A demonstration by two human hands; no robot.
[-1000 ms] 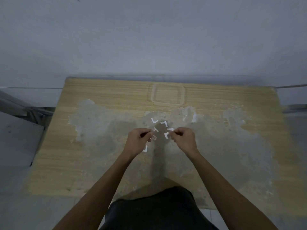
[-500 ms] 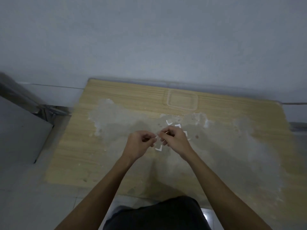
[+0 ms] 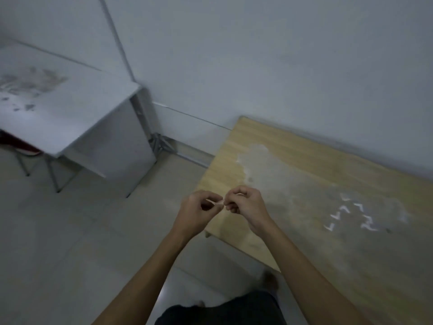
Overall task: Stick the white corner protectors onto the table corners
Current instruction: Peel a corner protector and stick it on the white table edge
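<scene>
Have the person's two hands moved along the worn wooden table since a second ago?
Yes. The left hand and right hand went from above the loose white corner protectors to the wooden table's near left edge.

No text, label, brand, number or sign can be read anywhere in the view.
</scene>
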